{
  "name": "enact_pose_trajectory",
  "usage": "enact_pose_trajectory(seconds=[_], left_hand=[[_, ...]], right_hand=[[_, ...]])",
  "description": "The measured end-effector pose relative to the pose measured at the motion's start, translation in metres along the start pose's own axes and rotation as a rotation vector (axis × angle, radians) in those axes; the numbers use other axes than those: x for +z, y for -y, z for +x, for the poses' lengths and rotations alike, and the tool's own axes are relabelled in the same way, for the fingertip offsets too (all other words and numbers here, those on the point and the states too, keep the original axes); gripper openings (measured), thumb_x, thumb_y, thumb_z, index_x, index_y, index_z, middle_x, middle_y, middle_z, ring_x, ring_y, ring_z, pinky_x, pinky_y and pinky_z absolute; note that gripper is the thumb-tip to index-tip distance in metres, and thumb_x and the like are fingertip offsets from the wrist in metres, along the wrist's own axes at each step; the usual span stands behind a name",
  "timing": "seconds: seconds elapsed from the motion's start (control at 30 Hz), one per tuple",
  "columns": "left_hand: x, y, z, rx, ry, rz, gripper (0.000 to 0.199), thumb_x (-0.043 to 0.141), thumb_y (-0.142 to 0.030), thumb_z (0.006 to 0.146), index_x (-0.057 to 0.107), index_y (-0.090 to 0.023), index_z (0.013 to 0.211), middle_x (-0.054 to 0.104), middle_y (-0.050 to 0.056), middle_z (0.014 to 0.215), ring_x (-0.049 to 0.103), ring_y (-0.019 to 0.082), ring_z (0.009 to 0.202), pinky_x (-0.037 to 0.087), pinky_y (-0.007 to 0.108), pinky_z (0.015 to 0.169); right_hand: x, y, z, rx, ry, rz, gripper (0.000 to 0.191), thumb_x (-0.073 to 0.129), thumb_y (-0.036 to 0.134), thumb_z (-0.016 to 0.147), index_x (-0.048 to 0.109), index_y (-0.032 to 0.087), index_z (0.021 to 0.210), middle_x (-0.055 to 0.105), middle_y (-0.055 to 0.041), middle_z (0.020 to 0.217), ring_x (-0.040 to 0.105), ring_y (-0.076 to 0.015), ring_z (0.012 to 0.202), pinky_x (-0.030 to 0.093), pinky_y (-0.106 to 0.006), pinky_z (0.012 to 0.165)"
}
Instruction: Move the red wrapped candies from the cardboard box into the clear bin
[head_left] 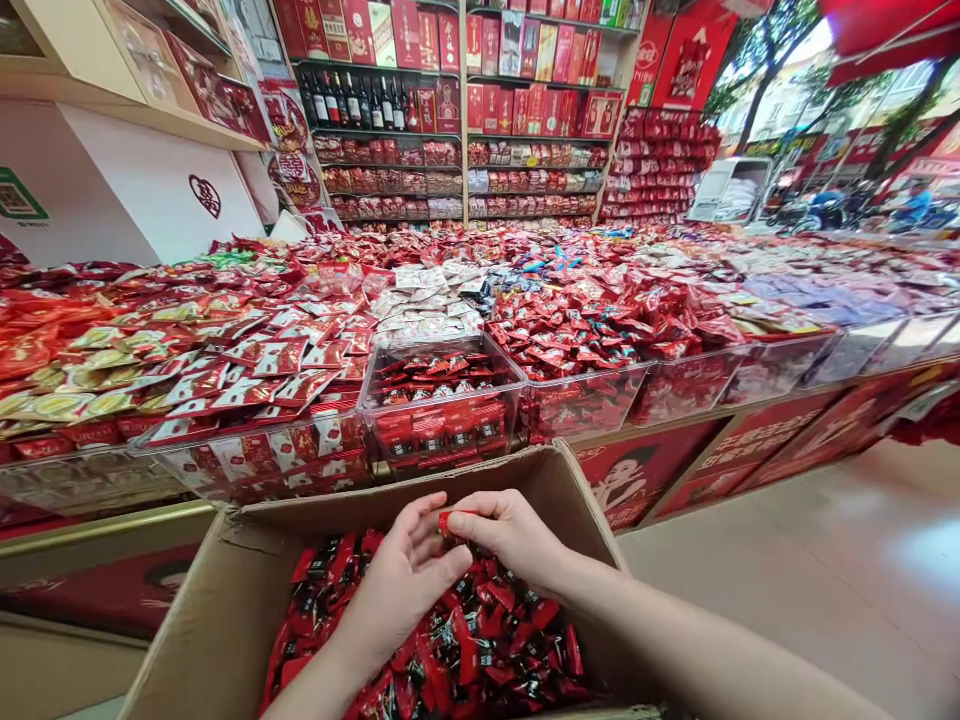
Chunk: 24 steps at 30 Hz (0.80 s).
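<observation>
My right hand (504, 530) is closed in a pinch on a small red-wrapped candy (448, 523), of which only one end shows past the thumb. Close beside it, my left hand (412, 575) is cupped, its thumb apart from the curled fingers, and I see nothing held in it. Both hands are over an open cardboard box (180, 610). Loose candies (480, 655) in shiny red and black wrappers fill the bottom of the box. Just beyond the box's far edge stands a clear plastic bin (442, 400) with similar candies lined up in it.
More clear bins on both sides hold heaped red packets (262, 355), white packets (431, 300) and red wrapped sweets (592, 320). Shelves at the back carry bottles (360, 103) and red boxes (517, 108). A tiled floor (787, 570) lies to the right.
</observation>
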<state>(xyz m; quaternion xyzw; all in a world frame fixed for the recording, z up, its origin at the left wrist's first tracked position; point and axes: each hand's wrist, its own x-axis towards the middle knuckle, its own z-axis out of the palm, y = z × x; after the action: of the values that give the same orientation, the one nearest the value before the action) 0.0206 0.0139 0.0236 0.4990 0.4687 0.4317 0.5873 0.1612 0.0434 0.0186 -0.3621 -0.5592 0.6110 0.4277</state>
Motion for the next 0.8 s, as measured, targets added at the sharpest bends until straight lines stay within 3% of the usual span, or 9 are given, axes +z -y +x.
enact_pose_trajectory(seconds=[0.1,0.23,0.4,0.5,0.57,0.67,0.8], left_hand=[[0.003,0.004,0.0,-0.067,0.152,-0.045,0.044,0.059,-0.02,0.072,0.042,-0.02,0.113,0.061,0.004,0.101,0.056,0.015,0.089,0.047,0.026,0.076],[0.004,0.006,0.001,-0.141,0.178,-0.039,0.047,0.056,-0.021,0.075,0.039,-0.018,0.118,0.066,0.001,0.079,0.06,0.013,0.068,0.048,0.025,0.062],[-0.007,0.013,0.0,-0.15,0.142,0.025,0.048,0.057,-0.022,0.073,0.039,-0.019,0.118,0.066,-0.001,0.079,0.058,0.013,0.072,0.047,0.025,0.068],[-0.019,0.014,-0.001,-0.176,0.096,0.057,0.039,0.056,-0.025,0.073,0.043,-0.02,0.109,0.065,-0.002,0.078,0.059,0.014,0.074,0.047,0.025,0.069],[-0.025,0.014,-0.001,-0.142,0.081,0.178,0.026,0.054,-0.028,0.075,0.046,-0.021,0.099,0.064,-0.003,0.074,0.059,0.014,0.073,0.046,0.025,0.068],[-0.029,0.014,-0.001,-0.008,0.111,0.532,0.022,0.049,-0.03,0.077,0.044,-0.024,0.098,0.062,-0.005,0.065,0.057,0.013,0.065,0.045,0.022,0.064],[-0.029,0.016,-0.004,0.09,0.203,0.737,0.028,0.042,-0.03,0.079,0.036,-0.028,0.107,0.062,-0.007,0.062,0.056,0.013,0.057,0.044,0.02,0.057]], right_hand=[[0.0,0.0,-0.002,0.093,-0.007,0.12,0.031,0.06,0.042,0.065,0.062,0.012,0.064,0.052,0.0018,0.055,0.039,-0.0057,0.047,0.031,-0.019,0.045],[-0.005,-0.003,-0.003,0.171,0.003,0.17,0.034,0.056,0.046,0.067,0.062,0.012,0.064,0.047,0.0032,0.047,0.036,-0.0052,0.042,0.029,-0.019,0.041],[-0.012,-0.003,-0.004,0.035,0.034,-0.123,0.026,0.059,0.037,0.066,0.063,0.012,0.069,0.055,0.0002,0.06,0.044,-0.008,0.053,0.037,-0.021,0.052],[-0.016,-0.001,-0.006,0.043,0.084,-0.307,0.021,0.058,0.033,0.068,0.06,0.013,0.072,0.053,0.0018,0.058,0.043,-0.0075,0.052,0.036,-0.02,0.049],[-0.018,0.001,-0.008,0.026,0.105,-0.376,0.021,0.06,0.03,0.066,0.058,0.014,0.08,0.056,0.0008,0.065,0.048,-0.0087,0.058,0.038,-0.019,0.053],[-0.017,0.002,-0.01,-0.078,0.185,-0.481,0.034,0.064,0.033,0.063,0.056,0.017,0.092,0.061,-0.0022,0.085,0.054,-0.012,0.076,0.041,-0.021,0.067],[-0.014,-0.001,-0.01,-0.083,0.3,-0.669,0.029,0.058,0.041,0.067,0.059,0.018,0.084,0.063,-0.0011,0.075,0.054,-0.0107,0.065,0.039,-0.019,0.058]])
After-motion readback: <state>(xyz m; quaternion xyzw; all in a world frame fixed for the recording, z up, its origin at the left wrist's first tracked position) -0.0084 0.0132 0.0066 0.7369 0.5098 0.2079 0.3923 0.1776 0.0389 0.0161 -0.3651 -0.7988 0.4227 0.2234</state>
